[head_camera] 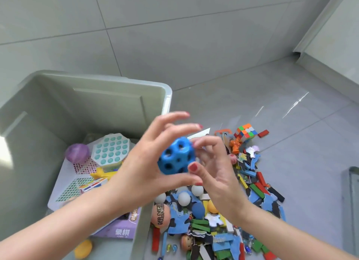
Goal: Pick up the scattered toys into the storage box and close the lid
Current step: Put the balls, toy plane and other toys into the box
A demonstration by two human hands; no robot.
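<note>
A blue ball with round holes (pixel 174 158) is held in the air over the right rim of the grey-green storage box (pixel 167 96). My left hand (pixel 139 168) cups it from the left, thumb underneath and fingers spread above. From the right, my right hand (pixel 217 168) pinches it between thumb and fingertip. Inside the box lie a purple ball (pixel 77 153), a teal pop-it board (pixel 110 150), a purple game box (pixel 122 231) and a yellow toy (pixel 83 249). No lid is on the box.
A heap of toys (pixel 223 220) covers the floor right of the box: blue puzzle pieces, coloured wooden blocks, white balls (pixel 183 198), an orange lettered ball (pixel 160 215) and a Rubik's cube (pixel 246 131). A grey upright object (pixel 352 201) stands at the right edge. Tiled walls rise behind.
</note>
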